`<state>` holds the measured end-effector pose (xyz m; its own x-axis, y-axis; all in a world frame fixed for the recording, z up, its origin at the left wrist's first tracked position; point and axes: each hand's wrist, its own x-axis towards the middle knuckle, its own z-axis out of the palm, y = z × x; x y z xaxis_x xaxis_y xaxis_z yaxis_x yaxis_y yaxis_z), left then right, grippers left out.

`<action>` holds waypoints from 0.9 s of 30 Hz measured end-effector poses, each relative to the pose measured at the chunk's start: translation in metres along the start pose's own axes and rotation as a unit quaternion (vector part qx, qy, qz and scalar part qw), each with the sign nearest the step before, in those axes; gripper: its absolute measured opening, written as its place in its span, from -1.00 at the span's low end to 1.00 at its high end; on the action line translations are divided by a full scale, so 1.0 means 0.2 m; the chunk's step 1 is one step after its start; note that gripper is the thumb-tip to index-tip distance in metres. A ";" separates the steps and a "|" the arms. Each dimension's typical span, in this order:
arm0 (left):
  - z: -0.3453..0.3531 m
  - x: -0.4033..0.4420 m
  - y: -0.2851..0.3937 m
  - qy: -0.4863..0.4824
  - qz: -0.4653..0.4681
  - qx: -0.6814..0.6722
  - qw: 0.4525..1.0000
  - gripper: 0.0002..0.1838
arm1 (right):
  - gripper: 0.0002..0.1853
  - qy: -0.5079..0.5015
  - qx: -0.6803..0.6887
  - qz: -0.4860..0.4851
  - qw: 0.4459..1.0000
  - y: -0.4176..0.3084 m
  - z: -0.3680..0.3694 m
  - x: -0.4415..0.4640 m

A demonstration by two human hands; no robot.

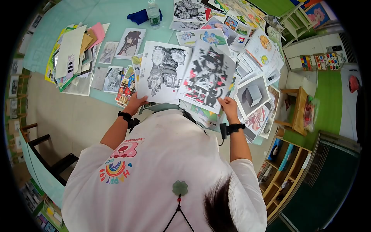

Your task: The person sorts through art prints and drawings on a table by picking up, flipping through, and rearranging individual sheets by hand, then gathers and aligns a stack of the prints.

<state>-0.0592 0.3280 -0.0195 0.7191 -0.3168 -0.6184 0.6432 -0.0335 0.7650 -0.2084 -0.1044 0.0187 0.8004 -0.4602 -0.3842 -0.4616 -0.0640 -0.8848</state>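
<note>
My left hand is closed on the lower left corner of a white sheet with a black-and-white line drawing. In my right hand I pinch the lower right corner of a printed picture in black, grey and red, which looks blurred. This print is tilted, and its left edge meets the drawing's right edge. Under both sheets lie more papers, partly hidden. Close to my left hand is a colourful print; beside my right hand lies a picture of a grey cube.
A pile of papers and folders lies at the left of the glass table. At the back stand a water bottle and a dark blue cloth. Pictures overlap across the right side. A wooden stool stands beyond the right edge.
</note>
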 end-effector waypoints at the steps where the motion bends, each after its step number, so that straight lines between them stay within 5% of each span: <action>1: -0.01 0.01 -0.01 0.001 0.000 0.002 1.000 -0.63 | -0.69 0.011 0.016 0.029 0.999 0.01 -0.05 -0.04; 7: -0.03 0.03 -0.03 -0.007 -0.016 0.012 1.000 -0.65 | -0.78 0.035 0.013 0.093 0.995 0.21 -0.18 -0.19; 11: 0.00 0.03 -0.02 -0.012 -0.016 0.021 1.000 -0.65 | -0.60 0.094 -0.033 0.072 0.992 0.35 -0.12 -0.18; 12: 0.01 0.03 -0.02 -0.012 -0.015 0.021 1.000 -0.67 | -0.40 0.106 -0.132 0.090 0.981 0.33 -0.12 -0.18; 16: 0.02 0.04 -0.02 -0.010 -0.011 0.018 1.000 -0.68 | -0.35 0.230 -0.371 -0.010 0.900 0.35 -0.03 -0.19; 20: 0.01 0.02 -0.02 -0.020 0.001 0.018 1.000 -0.67 | -0.42 0.059 -0.350 0.067 0.933 0.30 0.01 -0.21; 23: 0.01 0.02 -0.02 -0.022 0.008 0.032 0.999 -0.65 | -0.42 0.050 -0.374 0.078 0.923 0.29 0.04 -0.20; 27: 0.03 -0.03 0.05 -0.010 0.033 0.083 0.996 -0.65 | -0.47 0.140 -0.398 -0.110 0.900 0.01 0.09 -0.16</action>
<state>-0.0592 0.3234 -0.0079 0.7515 -0.3421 -0.5640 0.5413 -0.1688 0.8237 -0.2284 -0.0736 0.0252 0.8291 -0.5575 -0.0426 -0.5215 -0.7435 -0.4187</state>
